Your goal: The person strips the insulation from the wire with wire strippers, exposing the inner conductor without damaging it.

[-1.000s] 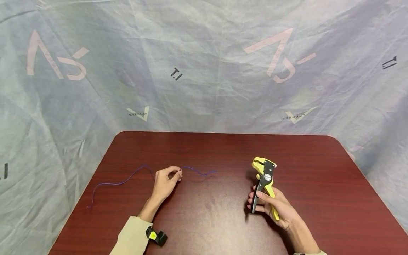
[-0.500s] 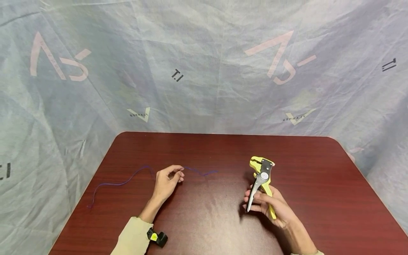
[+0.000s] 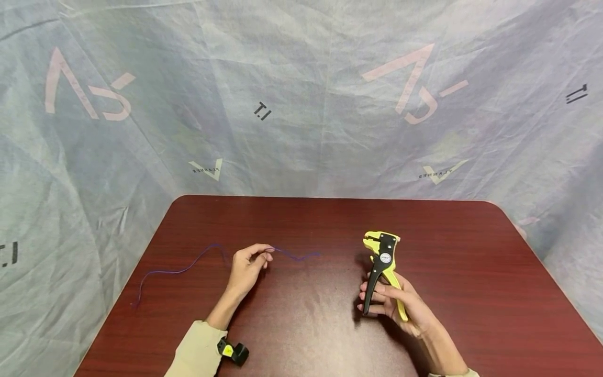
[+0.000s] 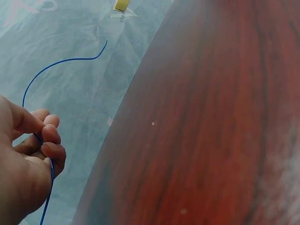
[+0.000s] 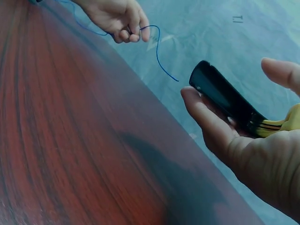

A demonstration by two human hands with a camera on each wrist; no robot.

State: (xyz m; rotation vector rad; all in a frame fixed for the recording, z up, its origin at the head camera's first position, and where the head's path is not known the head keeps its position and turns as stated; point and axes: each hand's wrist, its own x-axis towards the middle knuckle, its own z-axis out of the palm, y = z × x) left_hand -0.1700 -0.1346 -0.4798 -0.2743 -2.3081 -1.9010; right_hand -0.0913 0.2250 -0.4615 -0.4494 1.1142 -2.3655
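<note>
My left hand (image 3: 245, 269) pinches a thin blue wire (image 3: 172, 272) between thumb and fingers, above the left part of the table. One stretch of wire trails to the left; a shorter free end juts right. Close up in the left wrist view, the blue wire (image 4: 70, 59) passes through the curled fingers and curves away beyond them. On the right, my right hand (image 3: 405, 306) holds a yellow and black wire stripper (image 3: 385, 256), head up and jaws pointing left. Its black handle (image 5: 225, 98) lies against the fingers in the right wrist view. Wire and stripper are apart.
A dark red wood-grain table (image 3: 301, 220) lies under both hands, its far corners rounded. Behind it and at the sides hangs a pale grey printed sheet (image 3: 301, 104). A black strap device (image 3: 233, 352) sits on the left wrist.
My right hand has shifted a little to the left with the wire stripper, which has turned slightly. The left hand and the wire have hardly moved.
</note>
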